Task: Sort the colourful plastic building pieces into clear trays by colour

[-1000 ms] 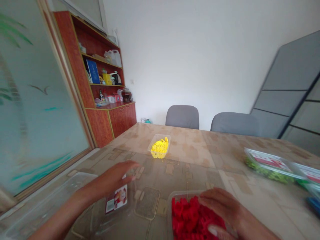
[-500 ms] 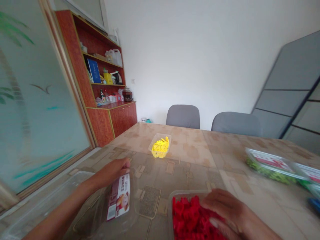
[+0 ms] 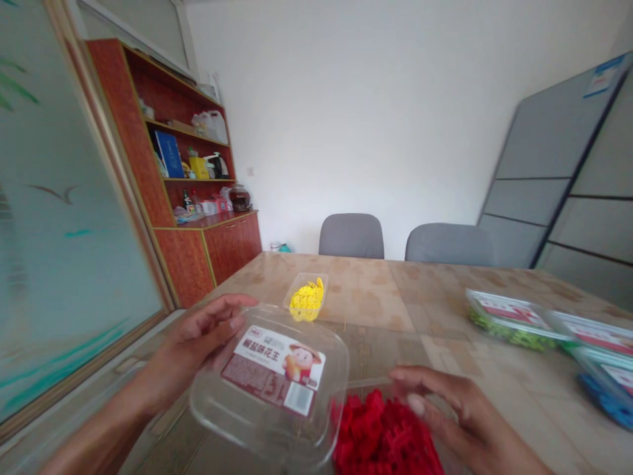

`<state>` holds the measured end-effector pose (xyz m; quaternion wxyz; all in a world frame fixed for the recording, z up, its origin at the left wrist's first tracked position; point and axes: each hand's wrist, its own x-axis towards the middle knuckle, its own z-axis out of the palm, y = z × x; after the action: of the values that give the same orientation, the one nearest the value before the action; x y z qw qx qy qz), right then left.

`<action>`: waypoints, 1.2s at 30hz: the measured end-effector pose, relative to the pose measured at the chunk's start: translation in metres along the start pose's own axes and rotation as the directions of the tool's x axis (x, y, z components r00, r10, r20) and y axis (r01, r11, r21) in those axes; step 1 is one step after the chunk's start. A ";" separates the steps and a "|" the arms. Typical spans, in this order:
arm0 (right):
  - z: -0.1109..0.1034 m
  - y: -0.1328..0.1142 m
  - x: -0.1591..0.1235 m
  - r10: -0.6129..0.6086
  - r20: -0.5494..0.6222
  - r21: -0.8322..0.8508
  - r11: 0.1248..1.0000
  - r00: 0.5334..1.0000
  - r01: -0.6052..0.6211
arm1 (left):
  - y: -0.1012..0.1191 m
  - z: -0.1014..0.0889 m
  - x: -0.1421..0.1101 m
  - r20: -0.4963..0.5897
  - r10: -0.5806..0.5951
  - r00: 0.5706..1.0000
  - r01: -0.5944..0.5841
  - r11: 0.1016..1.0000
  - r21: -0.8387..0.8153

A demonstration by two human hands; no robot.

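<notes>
My left hand [image 3: 200, 349] grips a clear plastic lid [image 3: 326, 356] by its far left edge. The lid is tilted over the table and bears a white and maroon label [image 3: 271, 369] with a cartoon figure. Its right edge overlaps the view of a clear container of red plastic pieces [image 3: 383, 429], close in front of me. At that container's right side, my right hand [image 3: 445, 402] holds the rim, with the fingers at the far edge and the thumb nearer. The lower part of the container is cut off by the frame.
Farther back on the patterned table [image 3: 395, 343] stands an uncovered clear tub with yellow pieces [image 3: 306, 300]. To the right are lidded boxes with green pieces [image 3: 514, 323] and blue pieces [image 3: 603, 396]. Two grey chairs [image 3: 351, 234] stand beyond the table.
My left hand has lifted and turned the lid, bringing it right towards the red pieces' container. My right hand has shifted from over the red pieces to the container's rim. The view has turned slightly right.
</notes>
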<state>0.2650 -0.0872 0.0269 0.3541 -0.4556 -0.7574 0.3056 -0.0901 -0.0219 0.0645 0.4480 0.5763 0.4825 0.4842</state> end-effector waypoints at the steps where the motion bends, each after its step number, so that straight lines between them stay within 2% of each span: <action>1: 0.002 0.001 0.000 0.039 -0.010 0.082 0.996 0.999 -0.038 | -0.003 0.011 -0.003 -0.010 0.008 1.000 -0.008 0.999 -0.039; 5: 0.010 0.007 0.004 0.188 0.038 0.357 0.915 0.981 -0.189 | -0.025 0.058 -0.016 -0.009 -0.013 1.000 0.011 0.985 -0.171; 8: 0.014 0.012 0.006 0.237 0.014 0.390 0.893 0.972 -0.223 | -0.045 0.084 -0.028 0.056 -0.030 0.998 0.041 0.976 -0.213; 11: 0.013 0.015 0.007 0.207 -0.027 0.388 0.904 0.978 -0.181 | -0.058 0.098 -0.037 0.157 -0.023 0.987 0.052 0.982 -0.183; 14: 0.009 0.020 0.007 0.173 -0.064 0.315 0.938 0.983 -0.145 | -0.063 0.105 -0.043 0.238 -0.040 0.971 0.067 0.992 -0.109; 17: 0.006 0.029 0.009 0.166 -0.099 0.140 0.979 0.981 -0.151 | -0.067 0.108 -0.046 0.257 -0.067 0.964 0.070 0.998 -0.003; 21: 0.006 0.039 0.010 0.128 -0.175 -0.077 0.987 0.976 -0.143 | -0.075 0.106 -0.046 0.304 -0.031 0.952 -0.013 0.990 0.142; 26: 0.006 0.044 0.008 0.109 -0.169 -0.233 0.961 0.980 -0.147 | -0.084 0.103 -0.044 0.311 0.025 0.950 -0.102 0.966 0.236; 28: 0.005 0.048 0.008 0.118 -0.172 -0.260 0.952 0.978 -0.160 | -0.088 0.104 -0.044 0.312 -0.029 0.950 -0.036 0.979 0.198; 30: 0.006 0.053 0.008 0.134 -0.158 -0.210 0.963 0.978 -0.166 | -0.092 0.107 -0.044 0.348 -0.155 0.924 0.121 0.986 0.117; 33: 0.010 0.063 0.009 0.189 -0.093 0.028 0.982 0.978 -0.187 | -0.096 0.113 -0.043 0.438 -0.275 0.856 0.335 0.940 -0.066; 36: 0.015 0.069 0.009 0.273 -0.039 0.285 0.925 0.961 -0.252 | -0.100 0.117 -0.041 0.467 -0.298 0.833 0.441 0.867 -0.233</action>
<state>0.2828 -0.0536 -0.0332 0.3993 -0.5104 -0.6250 0.4352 0.0105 -0.0553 -0.0537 0.7164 0.4766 0.3909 0.3267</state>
